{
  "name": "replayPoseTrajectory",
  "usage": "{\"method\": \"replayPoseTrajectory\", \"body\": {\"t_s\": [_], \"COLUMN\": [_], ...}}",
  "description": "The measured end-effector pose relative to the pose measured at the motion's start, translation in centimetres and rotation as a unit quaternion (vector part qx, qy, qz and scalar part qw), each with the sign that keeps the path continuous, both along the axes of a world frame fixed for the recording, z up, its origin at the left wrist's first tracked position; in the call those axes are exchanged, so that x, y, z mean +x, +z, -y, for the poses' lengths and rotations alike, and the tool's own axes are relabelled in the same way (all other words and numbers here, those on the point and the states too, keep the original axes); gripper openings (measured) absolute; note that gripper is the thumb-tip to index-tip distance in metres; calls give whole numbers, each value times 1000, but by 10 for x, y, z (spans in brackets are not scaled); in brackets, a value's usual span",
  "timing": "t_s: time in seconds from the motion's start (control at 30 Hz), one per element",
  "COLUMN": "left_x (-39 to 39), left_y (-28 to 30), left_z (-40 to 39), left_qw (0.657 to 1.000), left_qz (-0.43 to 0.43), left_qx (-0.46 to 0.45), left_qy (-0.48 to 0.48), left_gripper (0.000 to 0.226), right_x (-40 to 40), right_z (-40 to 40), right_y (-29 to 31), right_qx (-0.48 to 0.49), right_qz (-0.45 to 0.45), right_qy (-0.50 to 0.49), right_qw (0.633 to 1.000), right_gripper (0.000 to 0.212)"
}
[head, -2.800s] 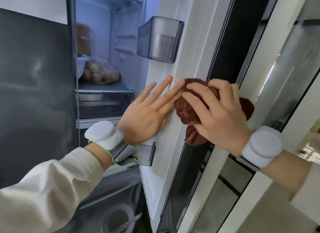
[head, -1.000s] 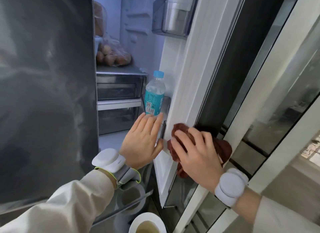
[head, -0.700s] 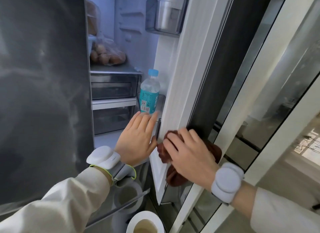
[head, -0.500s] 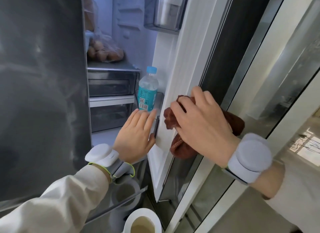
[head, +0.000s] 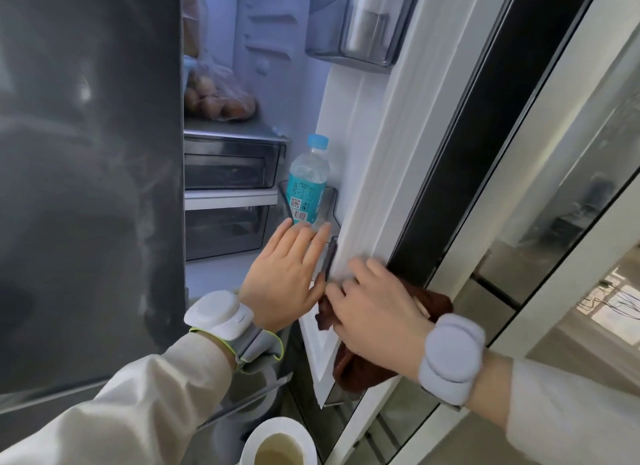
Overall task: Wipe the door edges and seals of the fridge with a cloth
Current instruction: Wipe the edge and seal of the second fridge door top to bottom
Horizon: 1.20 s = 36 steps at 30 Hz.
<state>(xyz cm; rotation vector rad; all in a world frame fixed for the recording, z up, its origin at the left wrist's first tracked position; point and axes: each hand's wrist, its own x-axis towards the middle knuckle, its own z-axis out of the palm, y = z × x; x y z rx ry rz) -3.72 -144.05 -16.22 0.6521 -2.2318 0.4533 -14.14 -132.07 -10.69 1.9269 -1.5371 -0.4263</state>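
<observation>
The open right fridge door shows its white edge and ribbed seal (head: 391, 174), running from top right down to the lower middle. My right hand (head: 377, 312) presses a dark brown cloth (head: 356, 367) against the low end of that edge, near the door's bottom corner. Most of the cloth is hidden under the hand. My left hand (head: 287, 277) lies flat with fingers together against the inner side of the door, just left of the cloth, below a door bin.
A water bottle (head: 308, 184) with a blue cap stands in the low door bin. A clear bin (head: 360, 25) hangs higher on the door. Drawers (head: 232, 167) and bagged food (head: 218, 97) sit inside. The dark left door (head: 90, 187) is close. A white cup (head: 280, 444) stands below.
My right hand has slid the cloth back down the door edge, from mid-height to near the bottom corner. The left hand has stayed flat against the door.
</observation>
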Motion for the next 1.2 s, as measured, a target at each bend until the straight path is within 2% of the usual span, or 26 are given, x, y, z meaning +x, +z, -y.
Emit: {"method": "replayPoseTrajectory", "body": {"t_s": [0.13,0.23,0.37,0.57,0.7,0.8,1.0,1.2], "left_x": [1,-1,-3,-4,-10,-11,-15,-14], "left_y": [-2,-3,-3,0,-1,-2,-4,-3], "left_z": [2,1,0,-5,-9,-9,-11,-11], "left_qw": [1000,1000,1000,1000,1000,1000,999,999], "left_qz": [-11,-14,-16,-6,-18,-19,-34,-31], "left_qx": [6,7,10,4,0,2,10,13], "left_qy": [0,0,0,2,-4,-7,-9,5], "left_gripper": [58,56,56,58,60,61,59,58], "right_x": [-7,-10,-12,-14,-24,-30,-40,-45], "right_z": [-4,-8,-8,-11,-14,-17,-17,-15], "right_y": [46,71,50,-35,-56,-36,50,31], "right_qx": [-143,-195,-180,-62,-32,-85,-242,-232], "right_qz": [28,32,21,35,59,72,56,23], "right_qy": [47,47,34,24,17,35,53,60], "right_qw": [988,979,983,997,998,993,967,971], "right_gripper": [30,26,30,22,22,17,33,29]}}
